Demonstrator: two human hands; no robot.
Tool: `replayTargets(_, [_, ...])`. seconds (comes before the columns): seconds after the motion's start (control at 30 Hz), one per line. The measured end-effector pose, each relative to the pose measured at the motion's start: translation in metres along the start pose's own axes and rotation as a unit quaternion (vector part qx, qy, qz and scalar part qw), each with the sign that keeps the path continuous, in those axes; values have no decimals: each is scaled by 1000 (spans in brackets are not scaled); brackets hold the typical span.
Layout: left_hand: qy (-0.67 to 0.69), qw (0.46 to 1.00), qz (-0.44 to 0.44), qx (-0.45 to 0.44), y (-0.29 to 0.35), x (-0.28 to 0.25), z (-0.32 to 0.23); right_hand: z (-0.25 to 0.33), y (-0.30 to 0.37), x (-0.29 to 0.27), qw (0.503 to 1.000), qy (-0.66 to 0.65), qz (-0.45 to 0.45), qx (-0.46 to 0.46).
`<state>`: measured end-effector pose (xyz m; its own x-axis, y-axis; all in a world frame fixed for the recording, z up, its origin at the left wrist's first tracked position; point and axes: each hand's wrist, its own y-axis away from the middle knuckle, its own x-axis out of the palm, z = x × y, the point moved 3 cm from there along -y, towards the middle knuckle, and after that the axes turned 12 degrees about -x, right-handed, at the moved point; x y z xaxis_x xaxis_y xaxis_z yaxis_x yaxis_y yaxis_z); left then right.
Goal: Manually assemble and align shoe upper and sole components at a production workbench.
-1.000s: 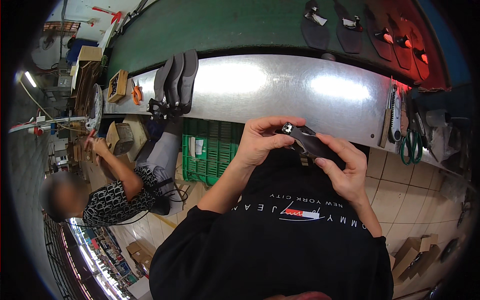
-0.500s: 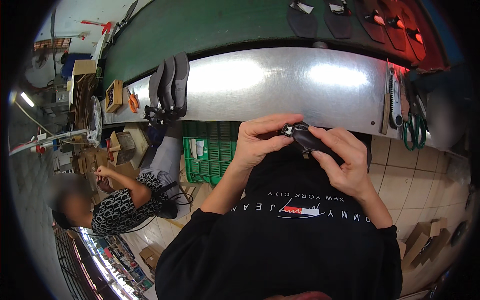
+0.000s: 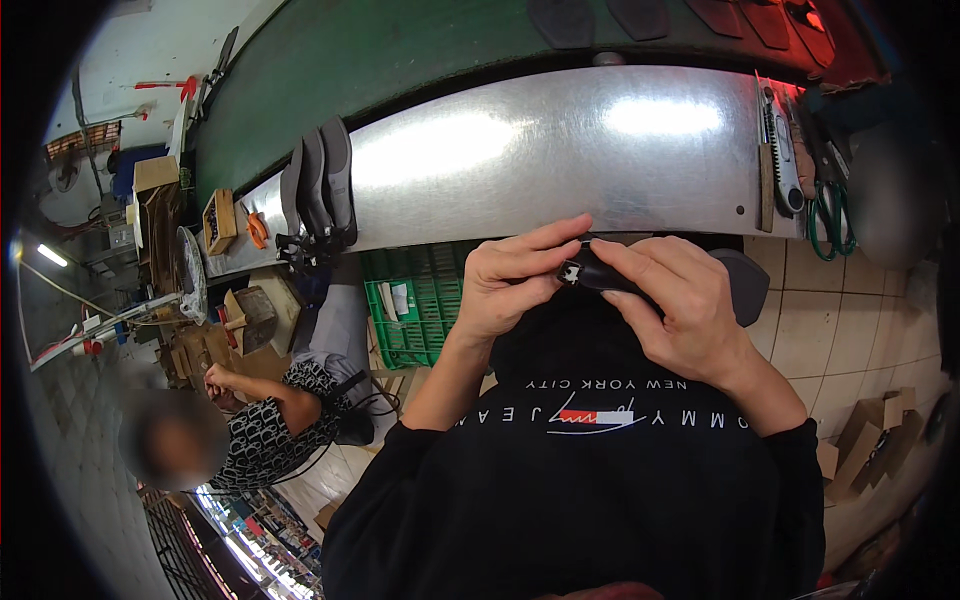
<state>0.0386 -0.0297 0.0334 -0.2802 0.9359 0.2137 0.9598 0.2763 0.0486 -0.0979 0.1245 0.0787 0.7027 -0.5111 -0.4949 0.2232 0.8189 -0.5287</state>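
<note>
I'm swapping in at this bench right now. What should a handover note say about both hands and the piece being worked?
Left hand: grip closed on the near end of the small black piece, thumb and fingers pinching it.
Right hand: grip on the same piece from the other side.
The piece is held at chest height, off the metal bench.
Three dark soles stand at the bench's left end; green-handled scissors lie at the right.
Done or left: cannot tell.

1. The shoe part (image 3: 640, 285) between the hands is black, with a small white tag at its end.
2. The counter (image 3: 560, 150) is bare silvery metal; behind it runs a green belt (image 3: 400, 50).
3. Grey insoles (image 3: 320, 185) stand at the counter's edge.
4. Green plastic crate (image 3: 420, 300) below.
5. Scissors (image 3: 830, 215) have green handles.
6. The co-worker's shirt (image 3: 265, 435) is black-and-white patterned.
</note>
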Motion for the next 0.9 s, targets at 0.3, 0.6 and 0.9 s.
replayTargets(0.3, [21,980,-127,-153,-1,23,-4,-16,3,8,994,-36,54,93])
replayTargets(0.6, [23,973,-127,-193,1,22,4,-24,8,16,989,-92,16,117])
replayTargets(0.9, [49,956,-154,-244,-1,12,8,-25,2,16,995,5,88,-52])
